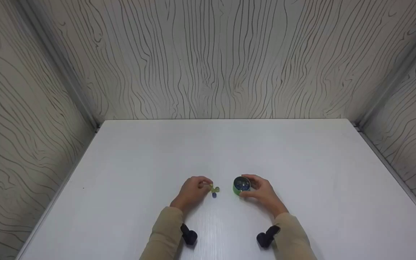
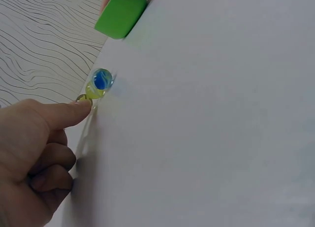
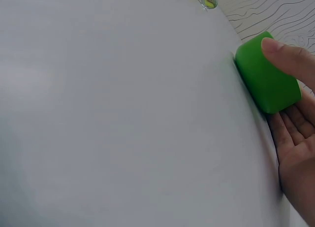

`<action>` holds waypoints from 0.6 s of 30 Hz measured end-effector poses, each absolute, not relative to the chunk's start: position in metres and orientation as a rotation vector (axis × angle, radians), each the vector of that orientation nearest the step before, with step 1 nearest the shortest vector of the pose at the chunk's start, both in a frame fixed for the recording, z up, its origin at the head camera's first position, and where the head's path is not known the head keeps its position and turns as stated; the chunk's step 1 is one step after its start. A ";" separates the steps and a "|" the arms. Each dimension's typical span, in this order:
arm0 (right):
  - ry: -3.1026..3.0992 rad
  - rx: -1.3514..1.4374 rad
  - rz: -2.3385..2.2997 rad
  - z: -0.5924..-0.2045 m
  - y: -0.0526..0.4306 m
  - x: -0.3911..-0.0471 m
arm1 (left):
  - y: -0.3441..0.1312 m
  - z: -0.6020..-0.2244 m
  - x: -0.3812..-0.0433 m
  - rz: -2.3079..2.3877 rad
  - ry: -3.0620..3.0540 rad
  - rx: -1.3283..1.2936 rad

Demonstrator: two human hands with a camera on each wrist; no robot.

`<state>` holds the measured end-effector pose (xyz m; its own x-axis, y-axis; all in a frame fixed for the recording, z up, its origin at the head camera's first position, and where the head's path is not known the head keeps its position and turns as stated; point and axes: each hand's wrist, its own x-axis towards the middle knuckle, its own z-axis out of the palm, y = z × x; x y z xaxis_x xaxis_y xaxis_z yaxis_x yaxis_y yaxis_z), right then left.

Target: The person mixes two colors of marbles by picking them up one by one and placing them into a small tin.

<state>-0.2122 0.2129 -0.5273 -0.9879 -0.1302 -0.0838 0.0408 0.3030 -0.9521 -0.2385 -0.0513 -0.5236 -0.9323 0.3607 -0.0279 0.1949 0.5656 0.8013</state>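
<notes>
Small glass marbles lie close together on the white table between the two hands: a blue one [image 1: 214,195], a clear greenish one [image 1: 217,189] and a yellow one [image 2: 93,91]. My left hand [image 1: 192,190] pinches another yellowish marble [image 2: 84,98] at its thumb tip, right beside this group; the index finger is mostly hidden behind the thumb in the left wrist view. To the right, my right hand [image 1: 263,191] grips a small green cup [image 3: 266,74], thumb on the near side and fingers round the far side. Its dark round mouth faces up, with bluish shiny shapes inside.
The white table [image 1: 208,151] reaches back to a panel wall [image 1: 208,61] with a wood-grain pattern, with more panels at both sides. A black wrist camera [image 1: 190,236] sits on the left sleeve, another black camera [image 1: 265,238] on the right one.
</notes>
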 end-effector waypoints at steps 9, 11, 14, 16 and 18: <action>2.415 -0.082 -1.780 -0.526 0.213 -0.211 | -0.051 -0.522 -0.238 1.296 2.632 0.496; 2.407 -0.083 -1.783 -0.525 0.213 -0.211 | -0.051 -0.521 -0.238 1.298 2.634 0.507; 2.400 -0.077 -1.779 -0.524 0.213 -0.211 | -0.050 -0.520 -0.239 1.299 2.630 0.508; 2.395 -0.069 -1.778 -0.524 0.213 -0.211 | -0.050 -0.520 -0.239 1.296 2.635 0.512; 2.396 -0.064 -1.775 -0.524 0.213 -0.211 | -0.049 -0.519 -0.238 1.293 2.643 0.512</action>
